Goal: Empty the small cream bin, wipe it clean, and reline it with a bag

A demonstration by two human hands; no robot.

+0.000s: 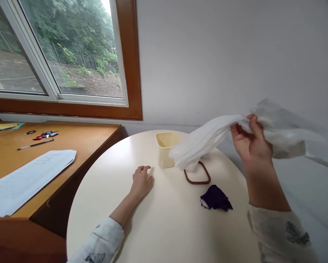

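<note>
My right hand is raised above the table's right side, its fingers closed on a thin white plastic bag. One part of the bag trails down to the left, partly in front of the cream plastic bin; the other part spreads out to the right, blurred. My left hand lies on the table, fingers loosely bent, thumb apart, holding nothing. It is left of and nearer than the bin, not touching it. Below the bag's hanging end lies a reddish-brown rounded-square ring, its far part covered by the bag.
A crumpled dark purple piece lies on the round cream table. On the wooden desk at left are white papers, a pen and keys. A wall and window border the far side.
</note>
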